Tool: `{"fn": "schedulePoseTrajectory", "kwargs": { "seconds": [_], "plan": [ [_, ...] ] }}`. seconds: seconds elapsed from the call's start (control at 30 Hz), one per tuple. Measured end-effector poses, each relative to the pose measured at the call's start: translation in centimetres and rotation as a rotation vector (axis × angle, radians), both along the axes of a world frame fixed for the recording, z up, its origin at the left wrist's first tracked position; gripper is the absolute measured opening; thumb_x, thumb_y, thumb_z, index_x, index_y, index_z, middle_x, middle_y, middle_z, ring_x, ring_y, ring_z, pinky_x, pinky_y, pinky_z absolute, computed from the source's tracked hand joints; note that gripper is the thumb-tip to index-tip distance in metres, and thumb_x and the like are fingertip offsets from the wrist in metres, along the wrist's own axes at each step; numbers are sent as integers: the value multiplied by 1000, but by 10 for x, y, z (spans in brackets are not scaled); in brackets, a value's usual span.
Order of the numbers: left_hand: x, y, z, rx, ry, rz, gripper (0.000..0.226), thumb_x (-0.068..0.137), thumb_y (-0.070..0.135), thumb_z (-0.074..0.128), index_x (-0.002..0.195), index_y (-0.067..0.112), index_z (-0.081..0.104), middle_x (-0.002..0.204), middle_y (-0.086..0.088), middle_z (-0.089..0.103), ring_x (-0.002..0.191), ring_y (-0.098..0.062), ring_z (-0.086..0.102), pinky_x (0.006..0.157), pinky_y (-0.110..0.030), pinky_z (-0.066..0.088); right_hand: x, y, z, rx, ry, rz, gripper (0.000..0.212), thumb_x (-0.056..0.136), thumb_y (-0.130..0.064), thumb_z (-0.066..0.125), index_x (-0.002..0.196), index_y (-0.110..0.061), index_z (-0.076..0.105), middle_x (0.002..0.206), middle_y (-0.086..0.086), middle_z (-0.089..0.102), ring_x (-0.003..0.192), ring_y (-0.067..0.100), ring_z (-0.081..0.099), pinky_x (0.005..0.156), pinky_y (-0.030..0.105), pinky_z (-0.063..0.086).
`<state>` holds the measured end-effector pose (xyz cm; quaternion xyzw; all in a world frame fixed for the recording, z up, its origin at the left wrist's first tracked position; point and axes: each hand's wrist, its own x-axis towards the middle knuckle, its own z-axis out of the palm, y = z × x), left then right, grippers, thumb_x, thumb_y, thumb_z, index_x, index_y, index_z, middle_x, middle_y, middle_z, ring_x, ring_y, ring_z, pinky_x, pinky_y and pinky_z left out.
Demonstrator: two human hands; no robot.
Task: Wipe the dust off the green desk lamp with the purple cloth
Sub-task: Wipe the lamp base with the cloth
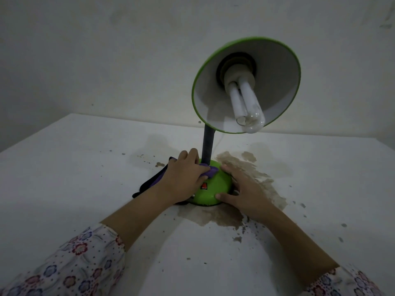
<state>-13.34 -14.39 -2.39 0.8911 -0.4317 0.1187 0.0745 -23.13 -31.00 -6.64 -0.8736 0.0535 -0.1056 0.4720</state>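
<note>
The green desk lamp stands in the middle of the white surface, its round base (218, 189) carrying a red switch and its dark flexible neck (207, 146) rising to a green-rimmed shade (245, 84) with a bare bulb facing me. My left hand (181, 178) presses the purple cloth (210, 171) onto the top of the base beside the neck; the cloth's dark trailing part (149, 182) hangs off to the left. My right hand (245, 193) lies on the base's right side, thumb and fingers spread around it.
The white table (85, 167) meets a plain wall at the back. A brown stain (245, 167) spreads right of and in front of the base, with dark specks scattered around. A thin white cord (218, 144) runs behind the neck.
</note>
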Motion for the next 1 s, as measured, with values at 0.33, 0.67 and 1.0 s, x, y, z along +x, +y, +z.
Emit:
{"fn": "schedulePoseTrajectory", "kwargs": {
  "seconds": [0.33,0.67,1.0],
  "plan": [
    [-7,-9,1,0,14,105,34,95,41,42,125,34,55,112,-5,41,106,-25,41,84,-39,40,-1,0,2,16,-16,23,86,77,-25,75,135,-48,17,139,-20,31,133,10,32,110,40,34],
    [-1,4,1,-40,95,274,32,97,34,40,122,25,58,112,-6,39,106,-25,40,78,-37,42,-3,1,4,9,15,9,90,76,-30,75,145,-28,18,148,-12,30,135,10,30,110,44,33],
    [36,-1,0,-181,214,95,32,98,33,43,121,22,62,122,-3,41,112,-22,35,83,-37,35,-3,0,5,1,17,4,90,76,-33,75,146,-29,18,149,-12,29,134,10,31,110,42,34]
  ]
}}
